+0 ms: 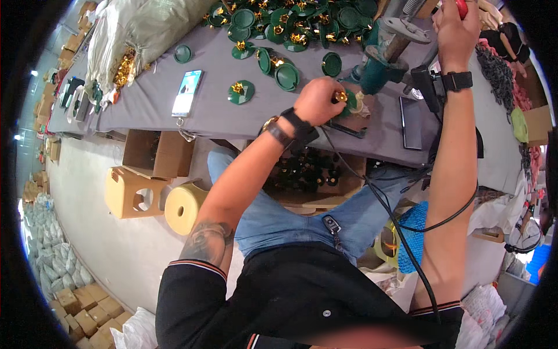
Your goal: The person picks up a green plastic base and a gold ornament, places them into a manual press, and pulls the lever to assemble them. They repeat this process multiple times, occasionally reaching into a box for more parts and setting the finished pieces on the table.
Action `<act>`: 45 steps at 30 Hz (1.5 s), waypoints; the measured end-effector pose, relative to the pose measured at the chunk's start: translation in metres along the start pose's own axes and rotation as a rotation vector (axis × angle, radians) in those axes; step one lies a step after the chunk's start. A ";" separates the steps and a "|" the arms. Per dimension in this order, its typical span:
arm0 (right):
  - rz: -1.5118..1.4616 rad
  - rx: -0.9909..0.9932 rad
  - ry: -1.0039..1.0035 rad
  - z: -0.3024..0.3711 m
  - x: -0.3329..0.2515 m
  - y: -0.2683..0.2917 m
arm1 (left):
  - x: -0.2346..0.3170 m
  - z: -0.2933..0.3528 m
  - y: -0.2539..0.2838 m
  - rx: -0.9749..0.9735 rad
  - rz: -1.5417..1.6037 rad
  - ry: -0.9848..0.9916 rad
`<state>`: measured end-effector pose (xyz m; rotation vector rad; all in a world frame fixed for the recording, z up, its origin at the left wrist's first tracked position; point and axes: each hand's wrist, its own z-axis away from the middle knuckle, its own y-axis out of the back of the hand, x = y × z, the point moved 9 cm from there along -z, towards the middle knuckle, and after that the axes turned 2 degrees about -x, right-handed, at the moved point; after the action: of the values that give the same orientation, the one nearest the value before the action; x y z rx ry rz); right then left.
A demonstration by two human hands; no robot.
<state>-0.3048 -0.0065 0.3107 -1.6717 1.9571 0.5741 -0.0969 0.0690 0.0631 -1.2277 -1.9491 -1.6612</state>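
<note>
My left hand (317, 100) is closed, pinching a green disc (350, 101) with a small gold piece (340, 96) by the base of a green hand press (381, 70). Part of that disc is hidden behind my fingers. Up at the top right, my right hand (455, 39) wraps round a red knob (462, 7), which looks like the end of the press lever. Loose green discs lie left of the press, among them one with gold trim (240, 92) and a plain one (331, 64).
A heap of green discs with gold pieces (296, 38) covers the table's far side. A lit phone (187, 93) and a dark phone (411, 122) lie on the grey tablecloth (145, 107). Black cables (386, 203) run beside my right arm. Below stands a carton of dark parts (308, 200).
</note>
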 end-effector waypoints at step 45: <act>0.105 -0.161 -0.193 -0.010 -0.023 -0.014 | -0.009 0.011 0.088 0.445 -0.581 -0.087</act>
<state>-0.2888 0.0033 0.3328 -1.5477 1.9091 0.9193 -0.0218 0.0725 0.1119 -0.6065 -2.7156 -1.2764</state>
